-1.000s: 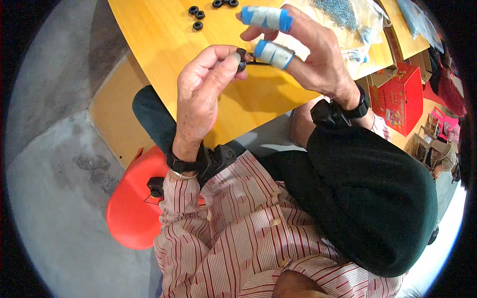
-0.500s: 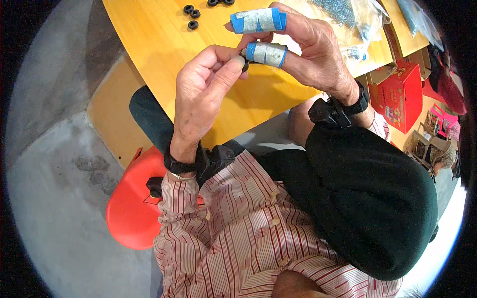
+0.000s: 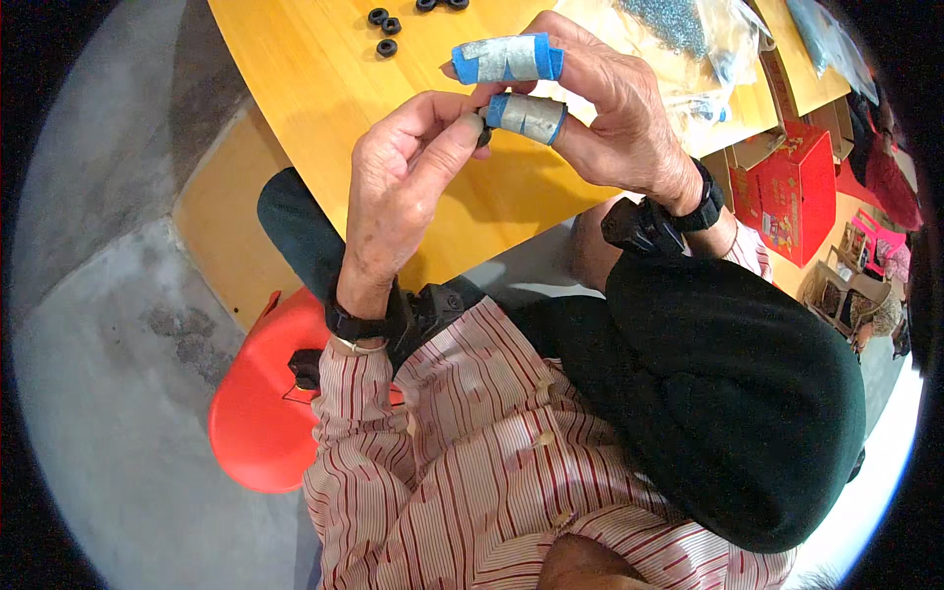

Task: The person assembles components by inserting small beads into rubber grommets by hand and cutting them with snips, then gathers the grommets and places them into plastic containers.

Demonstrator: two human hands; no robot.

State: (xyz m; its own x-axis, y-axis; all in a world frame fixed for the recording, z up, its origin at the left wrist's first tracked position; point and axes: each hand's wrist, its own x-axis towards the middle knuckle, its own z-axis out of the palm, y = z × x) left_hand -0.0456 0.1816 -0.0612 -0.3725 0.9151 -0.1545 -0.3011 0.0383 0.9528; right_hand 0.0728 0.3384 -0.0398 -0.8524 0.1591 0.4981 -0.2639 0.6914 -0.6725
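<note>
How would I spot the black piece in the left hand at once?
Over the yellow table, find the left hand, the unwrapped one. At its thumb tip, beside the right hand with its blue-and-grey wraps, is a small black piece, partly hidden. Unlike the loose black rings lying on the table, this one is held off it.

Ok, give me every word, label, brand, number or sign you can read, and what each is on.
None can be read out reliably.
Red box: gold print and a pale label, too small and blurred to read.
Black piece in the left hand: no lettering visible.
Loose black rings: no lettering visible.
</note>
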